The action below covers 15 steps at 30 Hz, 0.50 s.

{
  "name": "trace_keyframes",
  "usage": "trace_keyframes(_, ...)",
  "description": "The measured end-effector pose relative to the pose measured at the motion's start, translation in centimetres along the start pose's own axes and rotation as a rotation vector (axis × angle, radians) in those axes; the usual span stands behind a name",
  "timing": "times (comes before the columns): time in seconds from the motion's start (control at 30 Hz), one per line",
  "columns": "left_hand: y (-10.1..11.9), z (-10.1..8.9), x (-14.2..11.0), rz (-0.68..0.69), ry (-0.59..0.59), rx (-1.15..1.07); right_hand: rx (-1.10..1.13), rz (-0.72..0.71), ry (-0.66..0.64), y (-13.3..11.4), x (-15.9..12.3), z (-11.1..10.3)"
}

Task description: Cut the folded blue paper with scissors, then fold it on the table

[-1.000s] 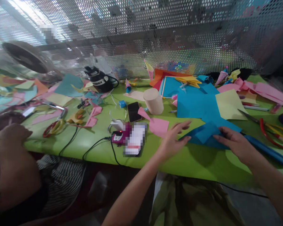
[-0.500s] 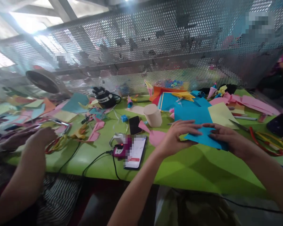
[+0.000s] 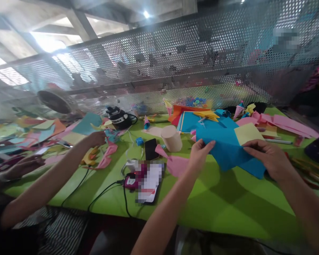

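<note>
A sheet of blue paper is stretched between my two hands above the green table. My left hand pinches its left side between thumb and fingers. On the other side my right hand grips it near a pale yellow paper. The blue sheet's lower part hangs down in a bent point and casts a shadow on the table. Where its upper edge ends against the blue paper behind is hard to tell. Left of my left hand lie a pink paper piece and a cream paper cylinder.
A phone and a corded power bank lie left of my forearm. Red-and-yellow-handled scissors are at the right. A co-worker's arm reaches over paper scraps on the left. Behind stands a perforated metal screen.
The blue paper, bunched between my hands before, is now spread wider and hangs down. My hands have moved apart slightly. The co-worker's arm has reached right and farther forward.
</note>
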State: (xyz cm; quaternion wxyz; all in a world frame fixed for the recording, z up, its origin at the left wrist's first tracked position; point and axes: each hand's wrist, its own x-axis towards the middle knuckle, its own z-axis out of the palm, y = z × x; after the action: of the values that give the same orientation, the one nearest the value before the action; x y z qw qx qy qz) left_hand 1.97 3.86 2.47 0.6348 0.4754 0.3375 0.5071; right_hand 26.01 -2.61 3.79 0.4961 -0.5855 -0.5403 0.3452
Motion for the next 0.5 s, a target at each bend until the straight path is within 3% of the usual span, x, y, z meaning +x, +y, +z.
trace_keyframes(0.17,-1.3,-1.3,0.0,-0.087,-0.096,0.069,-0.129,0.001,-0.011,0.7,-0.2,-0.6)
trace_keyframes(0.27,-1.7,-1.9,0.0,-0.125,-0.079,0.044,-0.21,-0.068,0.002,0.7,-0.5,-0.4)
trace_keyframes(0.4,-1.9,-1.9,-0.1,-0.097,0.027,-0.017,-0.271,-0.271,0.256,0.9,-0.9,-0.1)
trace_keyframes(0.5,-2.0,-1.9,-0.1,-0.076,0.106,-0.077,-0.079,-0.229,0.314,1.6,-1.1,0.4)
